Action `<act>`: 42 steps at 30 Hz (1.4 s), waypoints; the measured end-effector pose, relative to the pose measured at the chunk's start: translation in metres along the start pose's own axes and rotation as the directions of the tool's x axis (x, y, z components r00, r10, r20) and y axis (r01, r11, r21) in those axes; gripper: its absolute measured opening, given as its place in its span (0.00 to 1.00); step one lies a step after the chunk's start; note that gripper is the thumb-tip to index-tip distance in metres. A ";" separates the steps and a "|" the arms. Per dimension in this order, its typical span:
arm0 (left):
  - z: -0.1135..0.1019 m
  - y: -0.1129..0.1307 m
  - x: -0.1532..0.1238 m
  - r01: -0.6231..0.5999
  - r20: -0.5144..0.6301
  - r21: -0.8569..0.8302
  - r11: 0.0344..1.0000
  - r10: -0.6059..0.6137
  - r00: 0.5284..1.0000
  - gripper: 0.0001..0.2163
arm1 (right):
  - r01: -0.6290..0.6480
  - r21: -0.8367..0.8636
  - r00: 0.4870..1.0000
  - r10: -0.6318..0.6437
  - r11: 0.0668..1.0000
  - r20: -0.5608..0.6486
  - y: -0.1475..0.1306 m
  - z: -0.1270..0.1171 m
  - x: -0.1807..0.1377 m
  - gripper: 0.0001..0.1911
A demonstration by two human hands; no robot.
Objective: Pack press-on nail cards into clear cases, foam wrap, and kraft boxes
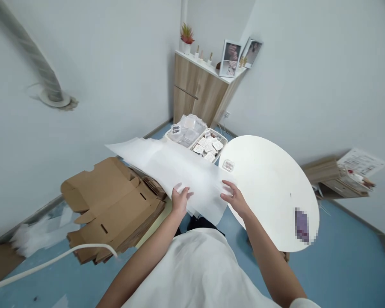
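Left hand [179, 201] and right hand [235, 199] loosely open at white sheets [186, 167], spaced apart probably to control width; flattened cartons [111, 188] stacked beside, likely for reach.

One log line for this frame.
left hand: at white sheeting; right hand: at sheeting's right side; grip: unclear; nearby: cardboard stack, round table

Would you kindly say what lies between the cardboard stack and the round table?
In the head view, white sheeting and the left hand lie between the stack and the round table.
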State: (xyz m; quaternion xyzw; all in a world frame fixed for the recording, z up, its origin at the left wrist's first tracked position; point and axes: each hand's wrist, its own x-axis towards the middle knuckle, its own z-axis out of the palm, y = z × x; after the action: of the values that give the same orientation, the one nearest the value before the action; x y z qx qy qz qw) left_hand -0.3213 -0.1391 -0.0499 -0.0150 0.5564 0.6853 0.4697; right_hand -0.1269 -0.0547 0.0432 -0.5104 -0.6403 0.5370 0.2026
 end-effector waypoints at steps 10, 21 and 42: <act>0.010 -0.029 -0.015 -0.178 0.318 0.439 0.881 0.033 0.948 0.27 | -0.235 0.011 0.958 0.230 0.972 0.173 0.017 -0.017 0.068 0.29; 0.081 -0.089 -0.043 0.066 0.371 0.488 0.870 -0.276 0.887 0.21 | -0.078 0.030 0.931 0.084 0.997 -0.355 0.123 -0.087 0.014 0.28; 0.240 -0.221 -0.079 -0.314 0.433 0.870 0.380 -0.285 0.855 0.17 | -0.214 0.444 0.653 0.465 0.870 -0.598 0.268 -0.268 -0.043 0.31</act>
State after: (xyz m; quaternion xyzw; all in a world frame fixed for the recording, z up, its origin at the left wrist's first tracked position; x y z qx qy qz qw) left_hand -0.0108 -0.0161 -0.0809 0.4392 0.6927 0.2370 0.5207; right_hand 0.2233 0.0100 -0.0927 -0.7422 -0.3088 0.4375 0.4029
